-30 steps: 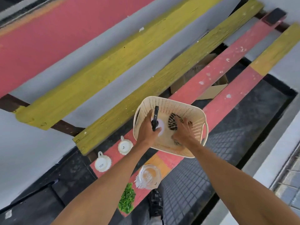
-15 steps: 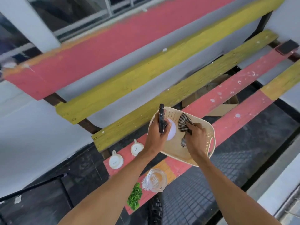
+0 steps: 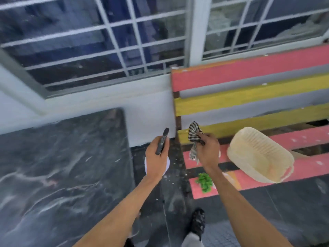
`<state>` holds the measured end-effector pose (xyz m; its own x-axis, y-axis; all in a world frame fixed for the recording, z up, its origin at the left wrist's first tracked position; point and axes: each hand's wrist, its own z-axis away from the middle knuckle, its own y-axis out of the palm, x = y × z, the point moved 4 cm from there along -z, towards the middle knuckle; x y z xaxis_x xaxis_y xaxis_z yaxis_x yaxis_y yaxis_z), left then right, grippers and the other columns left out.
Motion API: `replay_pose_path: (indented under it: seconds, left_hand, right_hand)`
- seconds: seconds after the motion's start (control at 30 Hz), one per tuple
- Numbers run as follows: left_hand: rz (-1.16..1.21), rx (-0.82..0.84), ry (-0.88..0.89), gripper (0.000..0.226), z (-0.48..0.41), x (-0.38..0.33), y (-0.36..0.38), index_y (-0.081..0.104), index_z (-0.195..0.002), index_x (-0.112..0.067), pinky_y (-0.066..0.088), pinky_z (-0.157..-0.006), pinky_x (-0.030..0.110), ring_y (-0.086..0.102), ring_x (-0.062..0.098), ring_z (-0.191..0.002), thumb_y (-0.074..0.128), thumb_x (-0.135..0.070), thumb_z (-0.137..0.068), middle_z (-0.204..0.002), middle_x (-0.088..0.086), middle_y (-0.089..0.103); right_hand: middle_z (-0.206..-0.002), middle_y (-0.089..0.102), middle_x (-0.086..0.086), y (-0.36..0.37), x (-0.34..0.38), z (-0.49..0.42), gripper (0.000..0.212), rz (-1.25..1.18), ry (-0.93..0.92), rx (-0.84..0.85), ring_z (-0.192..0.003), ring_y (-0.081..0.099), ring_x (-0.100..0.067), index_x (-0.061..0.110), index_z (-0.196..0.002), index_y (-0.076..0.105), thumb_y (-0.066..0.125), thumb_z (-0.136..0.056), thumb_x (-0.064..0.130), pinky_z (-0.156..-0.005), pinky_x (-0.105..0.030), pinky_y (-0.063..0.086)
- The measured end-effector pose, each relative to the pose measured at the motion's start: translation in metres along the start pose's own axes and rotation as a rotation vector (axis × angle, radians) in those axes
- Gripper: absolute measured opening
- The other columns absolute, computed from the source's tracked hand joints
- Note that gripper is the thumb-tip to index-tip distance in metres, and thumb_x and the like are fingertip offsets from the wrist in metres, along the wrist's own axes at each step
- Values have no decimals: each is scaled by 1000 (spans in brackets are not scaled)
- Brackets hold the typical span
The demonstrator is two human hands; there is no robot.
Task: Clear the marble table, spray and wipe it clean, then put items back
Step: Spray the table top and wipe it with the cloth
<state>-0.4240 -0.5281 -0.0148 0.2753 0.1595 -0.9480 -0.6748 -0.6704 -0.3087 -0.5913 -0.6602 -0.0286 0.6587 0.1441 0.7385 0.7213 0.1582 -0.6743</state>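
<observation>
My left hand (image 3: 156,157) grips a spray bottle (image 3: 162,143) by its black trigger head; the white body shows below the palm. My right hand (image 3: 207,150) pinches a black-and-white striped cloth (image 3: 194,135) that hangs down from the fingers. Both hands hover over the dark floor between the bench and the dark marble table (image 3: 58,168), which fills the left side with a bare top. The cream plastic basket (image 3: 260,155) sits tilted on the bench seat to the right of my right hand.
A red and yellow slatted bench (image 3: 258,97) stands at the right against a white wall. A small green plant sprig (image 3: 204,181) lies on the seat's near corner. A barred window (image 3: 106,41) runs behind. My dark shoe (image 3: 198,221) is on the tiled floor.
Both hands have lifted the spray bottle and cloth out of the basket and swung left. The view has turned left, bringing the marble table and window into sight.
</observation>
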Motion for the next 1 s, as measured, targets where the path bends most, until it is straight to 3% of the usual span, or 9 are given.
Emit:
replay_pose_path:
  seconds: [0.1,0.2,0.23,0.3,0.37,0.5,0.63,0.8,1.0]
  left_hand:
    - [-2,-165,-2,33,15,18,-109,46,-77,-42,36,-63,16,45,6,-63,60,-40,-106,-70,-15,43]
    - [-29,-255,-30,29,26,43,-196,45,-79,-41,40,-65,10,52,3,-67,59,-44,-105,-81,-14,45]
    - [-51,-264,-50,27,27,53,-227,47,-81,-39,42,-65,14,52,6,-66,59,-47,-104,-81,-13,46]
    - [-65,-251,-110,29,25,75,-273,52,-81,-29,44,-64,35,45,12,-60,61,-43,-105,-71,-11,45]
    - [-86,-222,-157,35,21,96,-311,59,-83,-14,37,-59,39,38,16,-55,63,-41,-105,-59,-9,44]
    - [-159,-132,-240,38,12,115,-352,72,-94,-15,36,-54,34,45,14,-50,65,-52,-102,-58,3,59]
    - [-226,-124,-283,42,0,122,-374,64,-79,-19,36,-53,28,55,8,-56,66,-57,-99,-62,-5,63]
    - [-216,-106,-356,42,-10,132,-374,65,-81,-8,42,-63,36,59,26,-67,75,-46,-96,-72,5,69]
    - [-175,-112,-419,41,-33,140,-371,58,-75,-10,39,-58,34,51,24,-59,76,-39,-96,-64,7,63]
  right_hand:
    - [-113,66,-11,58,77,49,48,-43,-78,88,-100,64,-27,11,-123,72,61,-79,-5,-92,-22,44]
    - [-112,68,-11,109,137,92,47,-57,-103,142,-101,66,-27,12,-119,74,61,-77,-7,-95,-21,43]
    - [-113,69,-11,127,159,105,47,-65,-94,157,-102,67,-26,12,-118,75,61,-77,-7,-94,-17,42]
    - [-114,70,-10,156,189,126,46,-67,-88,186,-103,68,-25,13,-119,74,61,-79,-6,-93,-14,41]
    - [-113,68,-9,182,213,145,46,-55,-93,220,-102,68,-25,14,-121,73,62,-80,-5,-93,-14,40]
    - [-109,65,-7,207,231,162,45,6,-106,235,-99,66,-24,15,-125,71,62,-84,-1,-92,-19,42]
    - [-112,65,-8,222,239,166,46,40,-103,231,-95,65,-22,16,-126,70,60,-85,-1,-88,-18,42]
    - [-116,65,-9,236,241,149,45,27,-58,219,-97,67,-25,15,-126,71,61,-86,-2,-95,-31,50]
    - [-123,65,-11,268,251,99,46,10,-58,214,-105,66,-27,17,-127,71,59,-87,-2,-98,-39,54]
